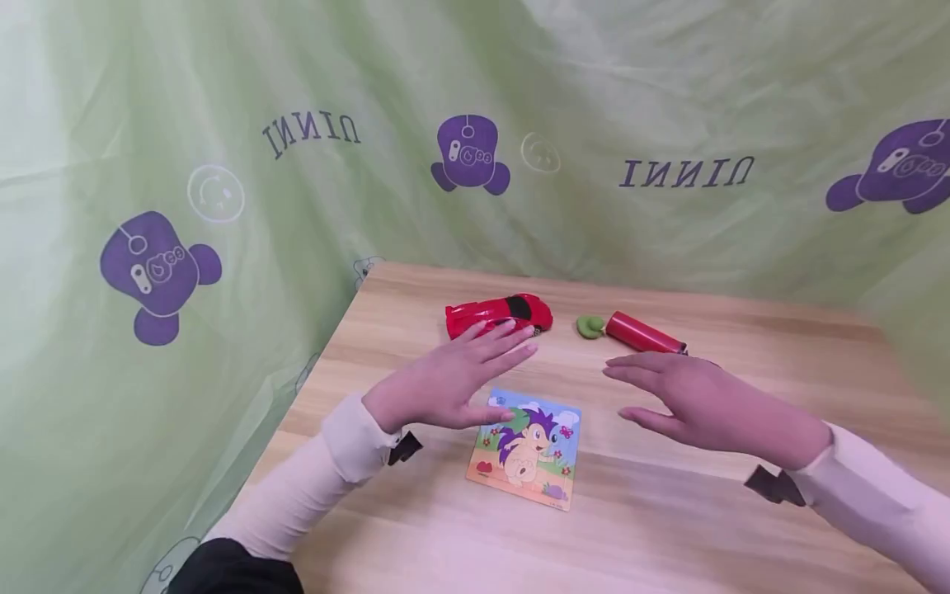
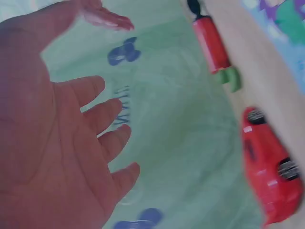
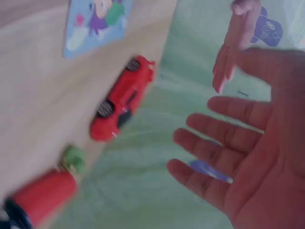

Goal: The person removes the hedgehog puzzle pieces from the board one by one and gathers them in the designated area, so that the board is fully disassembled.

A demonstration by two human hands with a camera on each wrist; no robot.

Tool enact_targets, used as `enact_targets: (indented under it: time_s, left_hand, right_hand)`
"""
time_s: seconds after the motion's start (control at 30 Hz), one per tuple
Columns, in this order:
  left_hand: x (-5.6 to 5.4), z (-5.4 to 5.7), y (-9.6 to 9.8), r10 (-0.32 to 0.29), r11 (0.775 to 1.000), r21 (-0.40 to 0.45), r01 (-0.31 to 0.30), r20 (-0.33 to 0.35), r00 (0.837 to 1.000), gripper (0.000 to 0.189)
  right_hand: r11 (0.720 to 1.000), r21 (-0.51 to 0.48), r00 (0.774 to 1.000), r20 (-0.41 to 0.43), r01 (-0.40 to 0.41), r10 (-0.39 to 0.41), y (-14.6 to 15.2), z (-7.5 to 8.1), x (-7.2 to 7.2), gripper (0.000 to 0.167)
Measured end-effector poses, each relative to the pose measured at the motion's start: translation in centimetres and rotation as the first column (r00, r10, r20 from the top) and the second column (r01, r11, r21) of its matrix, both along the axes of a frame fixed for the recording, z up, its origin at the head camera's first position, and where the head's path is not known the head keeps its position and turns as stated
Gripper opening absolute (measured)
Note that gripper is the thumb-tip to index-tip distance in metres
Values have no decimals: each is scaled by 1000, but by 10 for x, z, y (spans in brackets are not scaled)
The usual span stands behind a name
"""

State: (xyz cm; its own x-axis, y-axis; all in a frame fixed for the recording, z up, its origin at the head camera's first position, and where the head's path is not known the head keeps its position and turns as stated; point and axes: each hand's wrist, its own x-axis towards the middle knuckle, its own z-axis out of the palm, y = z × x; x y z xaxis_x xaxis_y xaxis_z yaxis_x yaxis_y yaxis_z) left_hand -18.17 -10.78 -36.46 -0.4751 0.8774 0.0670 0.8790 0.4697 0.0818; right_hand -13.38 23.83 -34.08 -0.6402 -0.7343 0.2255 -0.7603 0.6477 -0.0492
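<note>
My left hand (image 1: 453, 379) hovers over the table with its fingers straight and spread, holding nothing. Beyond its fingertips lies a red toy car (image 1: 493, 313), partly covered by the fingers in the head view. Below the left thumb is a square picture board (image 1: 527, 450) showing a purple-spined hedgehog. To the right, my right hand (image 1: 698, 404) is also raised, palm toward the left hand, fingers extended and grasping nothing. Just past it rests a red cylinder (image 1: 641, 332) with a black end, and a green curled piece (image 1: 590, 327) sits at its other end.
The wooden table (image 1: 416, 528) has its back edge against a green cloth (image 1: 312, 214) printed with purple figures and letters. The cloth also hangs along the left and right sides. Dark straps (image 1: 775, 485) show at the wrists.
</note>
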Motion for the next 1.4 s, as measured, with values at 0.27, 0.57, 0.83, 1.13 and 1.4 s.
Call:
enact_targets:
  time_s: [0.27, 0.57, 0.83, 1.13, 1.4]
  left_hand:
    - [33, -81, 4, -54, 995, -62, 75, 285, 957, 80]
    - [42, -111, 28, -73, 978, -183, 100, 148, 986, 72]
    - [44, -116, 27, -15, 977, -210, 42, 128, 992, 70]
    - [50, -111, 30, 82, 954, -294, -57, 73, 994, 70]
    - [56, -108, 34, 134, 943, -311, -116, 38, 990, 66]
  right_hand:
    - [987, -65, 956, 265, 144, -123, -45, -79, -24, 33]
    - [973, -42, 941, 267, 226, -207, -63, -122, -34, 27]
    - [966, -83, 943, 250, 246, -218, -70, -129, -32, 26]
    - [969, -60, 954, 203, 239, -223, -81, -127, -35, 26]
    - [964, -36, 945, 213, 262, -248, -87, -126, -36, 24]
